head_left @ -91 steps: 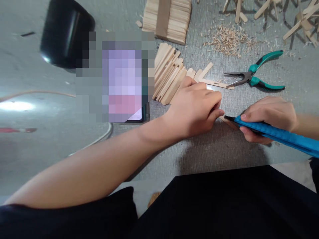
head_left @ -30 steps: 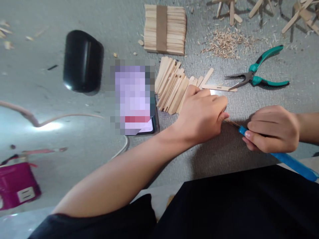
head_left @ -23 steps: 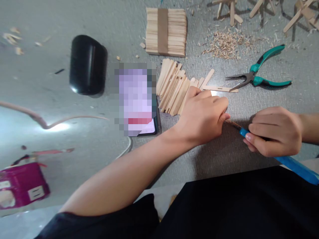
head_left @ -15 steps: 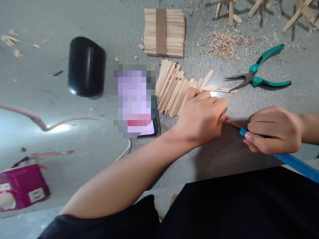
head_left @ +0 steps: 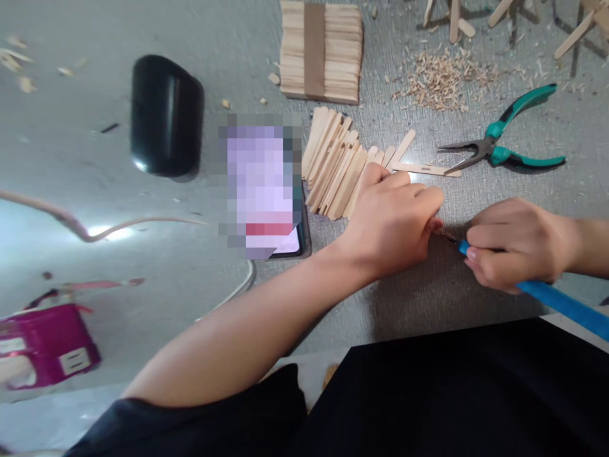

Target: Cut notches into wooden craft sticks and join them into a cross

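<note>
Wrapping the right hand (head_left: 516, 242) over the blue cutter (head_left: 566, 310), now closed around a handle left mostly exposed three seconds ago, likely allowing firmer, shorter strokes. Pinching a thin wooden stick (head_left: 443, 235) in curled fingers of the left hand (head_left: 399, 217), jutting toward four o'clock and meeting the cutter, with exact fingertip contact hidden.

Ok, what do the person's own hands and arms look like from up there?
The left hand and right hand are bare; no gloves, rings or watch show. A plain black sleeve ends near the left elbow. The right forearm is bare up to the picture's edge; its sleeve is out of view.
</note>
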`<state>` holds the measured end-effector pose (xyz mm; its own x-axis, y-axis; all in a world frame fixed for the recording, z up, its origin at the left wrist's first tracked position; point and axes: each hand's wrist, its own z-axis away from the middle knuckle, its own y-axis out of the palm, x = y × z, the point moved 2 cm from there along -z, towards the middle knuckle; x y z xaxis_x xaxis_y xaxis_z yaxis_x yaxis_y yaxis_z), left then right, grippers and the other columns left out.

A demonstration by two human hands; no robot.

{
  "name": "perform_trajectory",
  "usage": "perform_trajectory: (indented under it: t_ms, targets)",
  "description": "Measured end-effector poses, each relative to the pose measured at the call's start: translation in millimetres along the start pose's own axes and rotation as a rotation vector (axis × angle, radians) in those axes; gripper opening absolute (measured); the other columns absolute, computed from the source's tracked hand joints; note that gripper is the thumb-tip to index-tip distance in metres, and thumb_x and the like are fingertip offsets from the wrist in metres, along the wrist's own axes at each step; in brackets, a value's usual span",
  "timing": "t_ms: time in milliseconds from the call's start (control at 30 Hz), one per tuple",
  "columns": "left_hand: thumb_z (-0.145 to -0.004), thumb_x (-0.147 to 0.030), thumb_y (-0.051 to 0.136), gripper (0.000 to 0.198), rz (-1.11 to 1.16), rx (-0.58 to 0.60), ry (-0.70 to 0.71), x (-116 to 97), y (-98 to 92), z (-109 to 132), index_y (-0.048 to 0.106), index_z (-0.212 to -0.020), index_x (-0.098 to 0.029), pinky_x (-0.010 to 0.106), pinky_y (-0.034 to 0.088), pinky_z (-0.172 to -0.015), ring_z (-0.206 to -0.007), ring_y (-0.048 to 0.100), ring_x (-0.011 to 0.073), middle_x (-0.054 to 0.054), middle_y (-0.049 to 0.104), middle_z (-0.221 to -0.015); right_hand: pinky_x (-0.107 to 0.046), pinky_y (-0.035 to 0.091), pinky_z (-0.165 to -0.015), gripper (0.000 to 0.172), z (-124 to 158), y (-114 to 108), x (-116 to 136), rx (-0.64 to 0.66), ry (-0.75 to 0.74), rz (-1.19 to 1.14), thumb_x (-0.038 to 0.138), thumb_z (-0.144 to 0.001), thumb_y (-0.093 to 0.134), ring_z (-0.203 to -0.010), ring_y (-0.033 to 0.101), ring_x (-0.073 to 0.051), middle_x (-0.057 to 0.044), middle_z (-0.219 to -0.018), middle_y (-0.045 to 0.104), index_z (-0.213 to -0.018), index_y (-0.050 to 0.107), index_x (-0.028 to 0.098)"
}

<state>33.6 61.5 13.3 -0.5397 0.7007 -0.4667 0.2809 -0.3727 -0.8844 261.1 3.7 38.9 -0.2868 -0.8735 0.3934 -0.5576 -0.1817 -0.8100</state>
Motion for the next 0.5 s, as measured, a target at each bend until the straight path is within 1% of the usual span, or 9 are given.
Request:
perform_trajectory:
  t_ms: [67, 100, 133, 200, 267, 333, 367, 433, 500]
  targets:
    - [-0.106, -0.03, 0.071, 0.016, -0.029, 0.036, -0.03, 1, 0.9, -1, 0.071, -0.091, -0.026, 0.054, 0.047, -0.096, -0.092, 0.072, 0.0315, 0.007, 0.08, -0.085, -0.037, 0.032, -0.056, 0.037, -1, 3, -2, 0.012, 0.029, -0.076, 0.007, -0.114, 0.055, -0.061, 0.038, -0.018, 0.005, -0.072, 0.046, -0.084, 0.054, 0.028]
    - [-0.106, -0.03, 0.072, 0.017, -0.044, 0.05, -0.051, 1, 1.1, -2, 0.069, -0.09, -0.026, 0.054, 0.048, -0.097, -0.093, 0.072, 0.0318, 0.007, 0.08, -0.086, -0.037, 0.034, -0.057, 0.037, 2, 6, -2, 0.045, 0.009, -0.098, 0.01, -0.116, 0.054, -0.061, 0.042, -0.018, 0.004, -0.072, 0.048, -0.085, 0.054, 0.029]
    - [-0.106, -0.03, 0.074, 0.018, -0.057, 0.062, -0.072, 1, 1.3, -3, 0.067, -0.089, -0.026, 0.055, 0.048, -0.099, -0.095, 0.073, 0.0321, 0.007, 0.081, -0.088, -0.037, 0.033, -0.057, 0.036, 6, 9, -3, 0.029, -0.028, -0.105, 0.012, -0.117, 0.053, -0.06, 0.043, -0.017, 0.004, -0.071, 0.049, -0.084, 0.053, 0.028]
    - [-0.106, -0.03, 0.077, 0.023, -0.066, 0.083, -0.102, 1, 1.8, -6, 0.064, -0.088, -0.026, 0.055, 0.049, -0.101, -0.097, 0.074, 0.0322, 0.007, 0.081, -0.09, -0.036, 0.037, -0.059, 0.031, 17, 18, -6, 0.038, -0.014, -0.058, 0.014, -0.116, 0.057, -0.061, 0.049, -0.017, 0.004, -0.073, 0.057, -0.088, 0.057, 0.028]
    - [-0.107, -0.031, 0.079, 0.027, -0.059, 0.1, -0.127, 2, 3.0, -9, 0.062, -0.087, -0.026, 0.056, 0.05, -0.105, -0.1, 0.074, 0.032, 0.007, 0.081, -0.091, -0.037, 0.041, -0.06, 0.026, 27, 27, -11, -0.041, -0.022, 0.068, 0.018, -0.114, 0.065, -0.061, 0.055, -0.018, 0.004, -0.073, 0.063, -0.091, 0.06, 0.029]
    - [-0.107, -0.033, 0.081, 0.03, -0.048, 0.112, -0.141, 3, 5.0, -13, 0.061, -0.087, -0.026, 0.057, 0.05, -0.109, -0.103, 0.075, 0.0322, 0.006, 0.079, -0.092, -0.037, 0.048, -0.059, 0.017, 35, 35, -16, -0.208, -0.066, 0.094, 0.023, -0.11, 0.071, -0.06, 0.06, -0.019, 0.005, -0.073, 0.068, -0.1, 0.062, 0.032]
    - [-0.107, -0.032, 0.08, 0.029, -0.049, 0.107, -0.15, 3, 6.2, -14, 0.06, -0.086, -0.027, 0.057, 0.051, -0.111, -0.104, 0.075, 0.0323, 0.006, 0.079, -0.092, -0.037, 0.048, -0.058, 0.014, 37, 38, -20, -0.331, -0.067, 0.075, 0.024, -0.109, 0.071, -0.058, 0.063, -0.019, 0.006, -0.072, 0.068, -0.105, 0.061, 0.034]
    - [-0.106, -0.028, 0.078, 0.028, -0.05, 0.089, -0.163, 5, 9.0, -16, 0.058, -0.086, -0.027, 0.057, 0.051, -0.111, -0.105, 0.075, 0.0325, 0.007, 0.077, -0.092, -0.037, 0.045, -0.052, 0.014, 41, 41, -29, -0.565, -0.034, 0.009, 0.03, -0.108, 0.072, -0.051, 0.058, -0.018, 0.007, -0.07, 0.065, -0.11, 0.06, 0.035]
    - [-0.105, -0.027, 0.076, 0.027, -0.044, 0.062, -0.175, 7, 12.3, -18, 0.057, -0.086, -0.027, 0.057, 0.051, -0.111, -0.105, 0.075, 0.0327, 0.007, 0.076, -0.092, -0.037, 0.045, -0.051, 0.012, 43, 45, -36, -0.621, -0.04, 0.01, 0.037, -0.11, 0.07, -0.051, 0.059, -0.019, 0.007, -0.07, 0.065, -0.109, 0.058, 0.036]
